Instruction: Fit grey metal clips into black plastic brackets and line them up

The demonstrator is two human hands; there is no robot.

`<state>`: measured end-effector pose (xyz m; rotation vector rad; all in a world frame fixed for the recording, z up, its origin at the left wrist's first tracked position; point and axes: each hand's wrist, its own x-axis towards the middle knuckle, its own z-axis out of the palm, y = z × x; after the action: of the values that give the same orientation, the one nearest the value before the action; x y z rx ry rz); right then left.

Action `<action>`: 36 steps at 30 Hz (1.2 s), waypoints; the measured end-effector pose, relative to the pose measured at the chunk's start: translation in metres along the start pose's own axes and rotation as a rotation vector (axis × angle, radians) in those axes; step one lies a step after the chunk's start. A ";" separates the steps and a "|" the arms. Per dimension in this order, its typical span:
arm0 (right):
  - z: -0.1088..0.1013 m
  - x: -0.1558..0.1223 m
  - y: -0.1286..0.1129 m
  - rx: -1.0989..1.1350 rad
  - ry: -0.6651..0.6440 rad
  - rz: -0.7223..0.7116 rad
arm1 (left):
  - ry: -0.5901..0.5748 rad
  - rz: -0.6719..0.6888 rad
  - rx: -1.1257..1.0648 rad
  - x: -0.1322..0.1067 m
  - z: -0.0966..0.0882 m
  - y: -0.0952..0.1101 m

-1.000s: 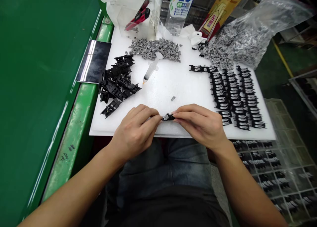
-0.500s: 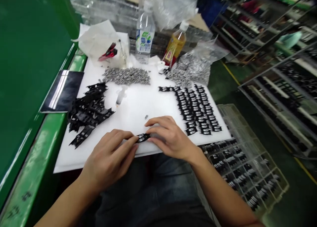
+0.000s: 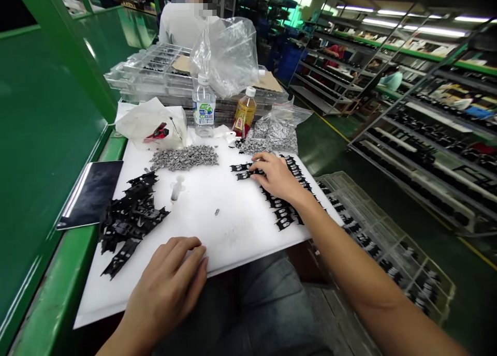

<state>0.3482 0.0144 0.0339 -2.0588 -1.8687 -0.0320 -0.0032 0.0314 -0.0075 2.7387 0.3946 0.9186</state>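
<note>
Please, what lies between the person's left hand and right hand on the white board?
In the head view, one small grey metal piece lies on the white foam board, between the left hand and the right hand.

We see the right hand (image 3: 275, 177) hiding part of the rows of black parts (image 3: 281, 214) on the white foam board (image 3: 240, 239); the grey speck (image 3: 216, 211) is too small for us to name.
</note>
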 end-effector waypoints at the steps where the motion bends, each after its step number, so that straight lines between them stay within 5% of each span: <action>1: 0.002 0.002 0.001 -0.002 -0.009 0.000 | -0.004 -0.004 0.000 0.000 0.000 0.000; 7: -0.001 -0.009 -0.024 0.014 0.026 0.006 | 0.004 -0.025 -0.001 -0.003 0.000 0.004; 10: -0.003 -0.021 -0.073 0.083 0.015 -0.074 | 0.007 -0.016 0.012 -0.003 -0.001 0.008; 15: 0.014 -0.018 -0.168 -0.009 -0.207 -0.292 | -0.013 0.091 0.063 -0.008 0.000 0.010; 19: 0.034 0.006 -0.203 -0.032 -0.217 -0.296 | -0.011 0.086 0.044 -0.012 0.001 0.008; 23: 0.031 0.006 -0.196 -0.045 -0.211 -0.278 | -0.029 0.094 0.057 -0.012 0.000 0.007; 31: 0.000 -0.057 -0.142 0.013 -0.310 -0.195 | 0.056 0.050 0.095 -0.009 0.000 0.012; 36: -0.003 -0.033 -0.136 0.271 -0.205 -0.059 | 0.048 -0.079 0.159 -0.007 0.002 0.014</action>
<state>0.2128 -0.0098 0.0622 -1.8796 -1.9287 0.4095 -0.0048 0.0156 -0.0081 2.8235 0.6050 0.9728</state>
